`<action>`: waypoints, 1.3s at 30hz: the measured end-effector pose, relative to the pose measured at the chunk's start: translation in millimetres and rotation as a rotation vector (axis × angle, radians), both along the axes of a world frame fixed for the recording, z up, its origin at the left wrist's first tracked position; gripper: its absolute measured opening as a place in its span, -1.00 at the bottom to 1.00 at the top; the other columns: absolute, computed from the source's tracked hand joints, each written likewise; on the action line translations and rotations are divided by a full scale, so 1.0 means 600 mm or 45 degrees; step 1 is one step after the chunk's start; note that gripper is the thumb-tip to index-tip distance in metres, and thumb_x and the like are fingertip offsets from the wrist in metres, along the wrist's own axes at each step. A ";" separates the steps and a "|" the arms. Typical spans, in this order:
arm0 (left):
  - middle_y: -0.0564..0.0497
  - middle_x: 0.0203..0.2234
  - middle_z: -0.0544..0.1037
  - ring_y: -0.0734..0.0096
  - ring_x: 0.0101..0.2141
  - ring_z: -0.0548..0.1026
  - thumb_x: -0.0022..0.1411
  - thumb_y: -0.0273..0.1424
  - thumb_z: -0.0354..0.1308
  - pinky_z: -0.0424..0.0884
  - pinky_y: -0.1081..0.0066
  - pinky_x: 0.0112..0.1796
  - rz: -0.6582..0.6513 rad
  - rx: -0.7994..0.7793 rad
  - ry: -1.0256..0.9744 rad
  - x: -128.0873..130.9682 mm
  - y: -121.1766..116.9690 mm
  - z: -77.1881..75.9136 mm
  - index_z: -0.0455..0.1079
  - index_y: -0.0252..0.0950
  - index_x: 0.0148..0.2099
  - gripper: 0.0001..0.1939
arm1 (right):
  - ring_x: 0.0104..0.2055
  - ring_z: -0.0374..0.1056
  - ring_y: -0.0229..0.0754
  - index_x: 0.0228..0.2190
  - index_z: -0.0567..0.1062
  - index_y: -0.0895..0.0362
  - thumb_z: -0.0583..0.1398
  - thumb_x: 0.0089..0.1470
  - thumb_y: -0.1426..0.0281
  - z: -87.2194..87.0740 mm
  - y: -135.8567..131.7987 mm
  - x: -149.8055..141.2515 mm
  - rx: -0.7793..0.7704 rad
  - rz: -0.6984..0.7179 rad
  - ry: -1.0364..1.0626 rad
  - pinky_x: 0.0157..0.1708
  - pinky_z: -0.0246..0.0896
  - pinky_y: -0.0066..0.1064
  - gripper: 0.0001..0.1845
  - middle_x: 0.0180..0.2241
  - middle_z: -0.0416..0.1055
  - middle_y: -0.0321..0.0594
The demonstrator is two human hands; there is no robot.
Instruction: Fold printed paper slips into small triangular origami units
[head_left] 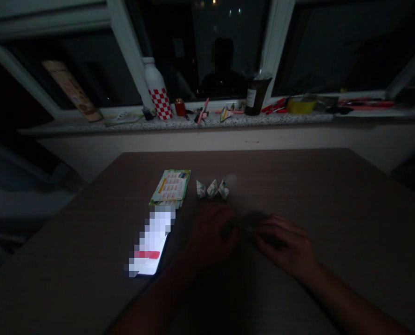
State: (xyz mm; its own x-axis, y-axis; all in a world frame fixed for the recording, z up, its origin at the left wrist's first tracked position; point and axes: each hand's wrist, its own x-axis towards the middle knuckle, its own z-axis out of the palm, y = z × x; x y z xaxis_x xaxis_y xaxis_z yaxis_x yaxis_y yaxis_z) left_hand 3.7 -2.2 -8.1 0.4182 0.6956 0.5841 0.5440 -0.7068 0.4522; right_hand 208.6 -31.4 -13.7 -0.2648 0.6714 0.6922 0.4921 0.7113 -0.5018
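Small dim pc [242,227], too dark to ID, sits btwn the two hands, low over the table approx. mid-width. L hand [214,235] is curled, palm down, fingertips toward it; R hand [291,246] has fingers bent in narrow from the other side. Can't tell for sure if either grips it, as shadow + blur hide the tips. Just beyond L hand, 3 folded paper pcs [212,189] w/ pointed tops stand in a row, side by side. Left of those: stack of printed sheets [171,187], green/yellow edges, a few sticking out at the near end. Phone [154,242] lies nr the stack's near end, screen lit, partly pixelated, w/ a red bar. Table [298,179] is brown, faint wood grain, v. dim; pale wall [298,138] behind, then speckled stone sill [200,123] under dark windows [172,42] w/ light frames; mid pane reflects a person's silhouette + a few lights. Containers on sill, L to R: tall tan cylinder [72,90], white bottle [157,88] w/ red-white checks round its lower half, small red jar [180,107], dark pouch [258,97] w/ white label, yellow container [301,105]. Contents of these can't be made out. Red/pink items [366,103] lie at the right end, too dim for detail.
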 end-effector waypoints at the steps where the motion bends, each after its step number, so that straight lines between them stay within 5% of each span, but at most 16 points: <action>1: -0.07 -0.20 0.51 0.27 -0.14 0.42 0.11 -0.47 0.13 0.32 0.25 -0.07 -0.066 -0.009 0.027 0.004 -0.004 0.000 0.38 -0.28 -0.13 -0.77 | -0.42 0.43 -0.18 -0.38 0.51 0.07 0.23 -0.01 0.53 -0.002 0.000 0.000 0.000 0.013 -0.005 -0.41 0.37 -0.33 -0.87 -0.46 0.51 -0.22; 14: -0.04 -0.37 0.53 0.34 -0.30 0.45 0.15 -0.48 0.10 0.35 0.32 -0.21 -0.100 -0.098 -0.049 0.013 -0.016 -0.006 0.39 -0.29 -0.29 -0.94 | -0.41 0.40 -0.18 -0.35 0.49 0.10 0.22 -0.04 0.59 -0.003 0.003 0.000 0.002 0.051 0.072 -0.40 0.33 -0.32 -0.82 -0.45 0.47 -0.20; 33: 0.00 -0.47 0.52 0.37 -0.39 0.43 0.06 -0.47 0.13 0.31 0.32 -0.29 -0.144 0.139 -0.029 0.030 -0.019 -0.008 0.38 -0.31 -0.38 -0.98 | -0.51 0.28 -0.22 -0.45 0.44 0.14 0.25 -0.06 0.60 -0.003 0.000 -0.008 0.215 0.143 -0.095 -0.49 0.20 -0.35 -0.86 -0.56 0.41 -0.24; 39: -0.01 -0.47 0.52 0.36 -0.39 0.44 0.06 -0.49 0.12 0.31 0.33 -0.29 -0.028 0.100 -0.008 0.017 -0.011 -0.002 0.38 -0.31 -0.40 -0.98 | -0.51 0.33 -0.21 -0.43 0.45 0.12 0.22 -0.10 0.64 0.014 -0.007 -0.006 0.252 0.101 -0.025 -0.51 0.24 -0.35 -0.80 -0.56 0.41 -0.25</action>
